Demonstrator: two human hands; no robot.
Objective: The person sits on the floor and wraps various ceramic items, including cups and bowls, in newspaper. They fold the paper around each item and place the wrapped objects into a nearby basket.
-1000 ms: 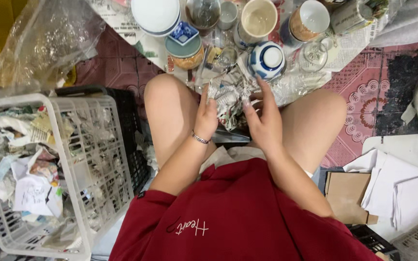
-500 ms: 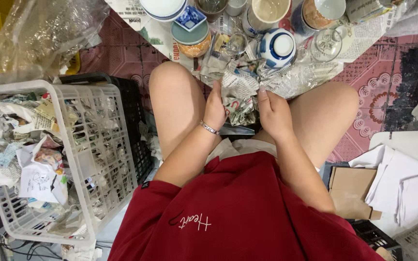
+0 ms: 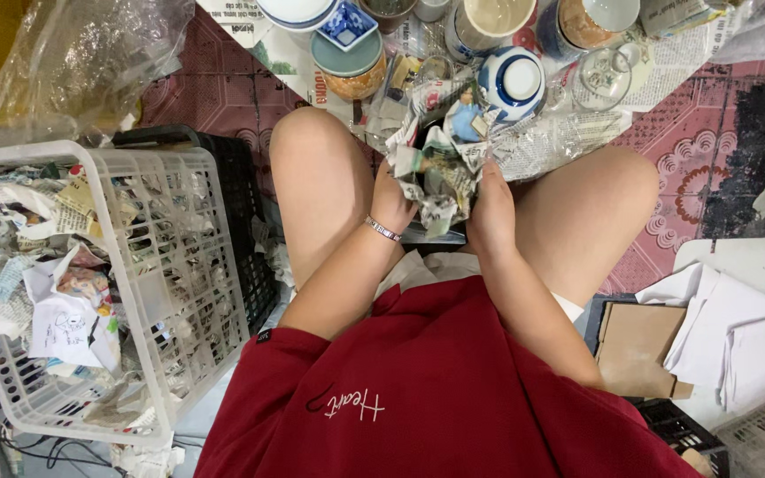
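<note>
**Crumpled newspaper bundle held over the lap, crockery close ahead**

Both hands close around a crumpled newspaper bundle (image 3: 440, 168) between the knees: the left hand (image 3: 391, 202) grips its near-left side, fingers curled under, and the right hand (image 3: 491, 205) presses its right flank, palm inward. Something small and blue shows in the top folds; whether it is printed paper or a wrapped object, I cannot tell.

The risk, as I judge it, lies in the paper itself. It is thin, creased and soft, so a hard piece inside could slip out through a loose fold and drop to the tiled floor (image 3: 223, 88) under the hands. A sudden tug could also tear the sheet.

Just beyond the fingertips stands a blue-and-white striped bowl (image 3: 512, 81), glazed and round, with a clear glass (image 3: 601, 78) to its right and a teal-lidded jar (image 3: 349, 64) ahead of the left hand. All sit on spread newspaper; an outward swing of the bundle could knock them, and the glass looks the most fragile.

Well to the left of the left hand, a white plastic basket (image 3: 179, 292) with a lattice wall holds balled-up paper scraps. To the right of the right forearm lie flat cardboard (image 3: 635, 341) and smooth white sheets (image 3: 737, 336).
</note>
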